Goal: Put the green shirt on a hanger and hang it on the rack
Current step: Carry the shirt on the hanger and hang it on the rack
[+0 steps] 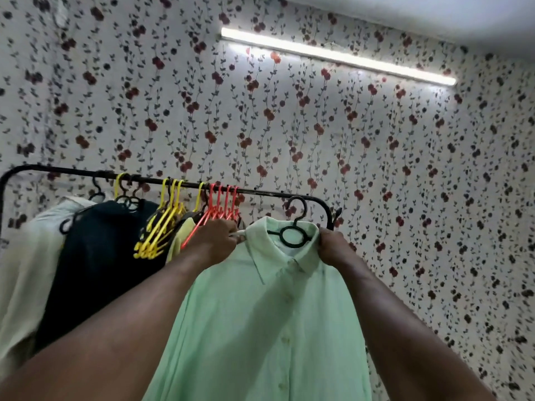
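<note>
Floral wall (376,169) backs the loaded rack (72,172). Left grip (214,241) and right grip (333,246) pinch the green shirt (260,328) at its shoulders, with the black hanger (293,235) between them.

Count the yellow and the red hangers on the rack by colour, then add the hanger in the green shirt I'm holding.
Yellow hangers: 5
Red hangers: 4
Black hanger in the green shirt: 1
Total: 10
</note>
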